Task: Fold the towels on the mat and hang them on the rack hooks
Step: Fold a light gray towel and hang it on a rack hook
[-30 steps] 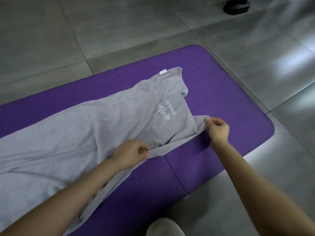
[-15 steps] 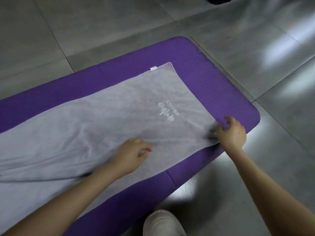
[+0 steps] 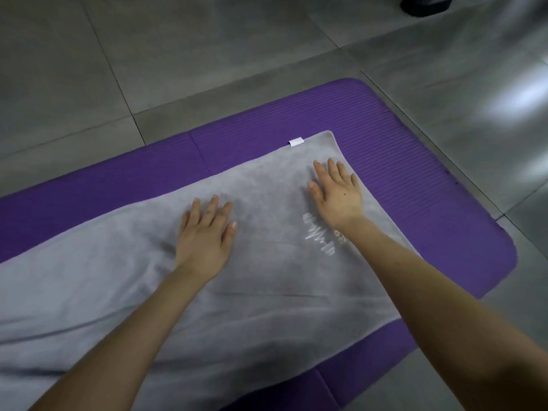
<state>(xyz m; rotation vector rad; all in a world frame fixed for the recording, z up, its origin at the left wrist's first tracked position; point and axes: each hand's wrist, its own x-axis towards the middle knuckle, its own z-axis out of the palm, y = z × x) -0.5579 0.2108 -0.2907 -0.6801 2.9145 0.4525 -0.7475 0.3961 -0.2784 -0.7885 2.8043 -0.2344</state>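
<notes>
Head cam: a big gray towel (image 3: 267,307) is lying spread out flat on the purple mat (image 3: 385,143); it is covering most of the mat, from the left edge of the pic to near the mat's right end; purple is showing along the far side, at the right end & at the near right corner.

The L hand (image 3: 204,235) is resting palm down on the towel near the middle; its fingers (image 3: 213,209) are lying straight & a bit spread, holding nothing.

The R hand (image 3: 338,194) is lying flat on the towel too, close to the towel's far right corner; its fingers (image 3: 332,170) are pointing away from the person, straight & spread, gripping nothing; the 2 hands are lying apart w/ bare towel between them.

A small white tag (image 3: 296,142) is sticking out from the towel's far edge, just past the R hand; white printed marks (image 3: 318,237) are showing on the towel beside the R wrist; the arm is hiding part of them, so I can't read them; soft creases are running across the near part of the towel.

The mat is lying on a gray tile floor (image 3: 178,54); light is shining on the tiles at the right; something dark (image 3: 427,4) is sitting on the floor at the top right; can't tell what it is.
</notes>
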